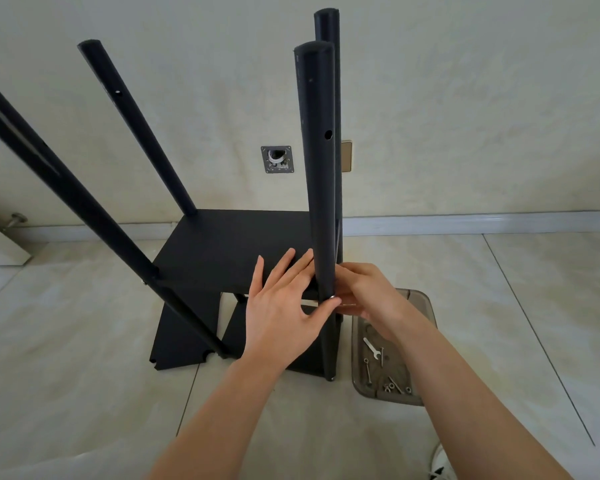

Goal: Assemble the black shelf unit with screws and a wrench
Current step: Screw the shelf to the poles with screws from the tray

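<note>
a person's two bare hands meet at the near right post (317,174) of a black shelf unit (229,251) standing on a pale tiled floor (84,393) by a wall. the left hand (284,306) lies open against the shelf board, fingers spread, its thumb pressing a small silver screw head (333,299) at the post. the right hand (368,299) curls round the post from the other side, fingers pressed together. a wrench (371,348) and loose screws (392,384) lie in a clear tray (416,299) just right of the unit.
</note>
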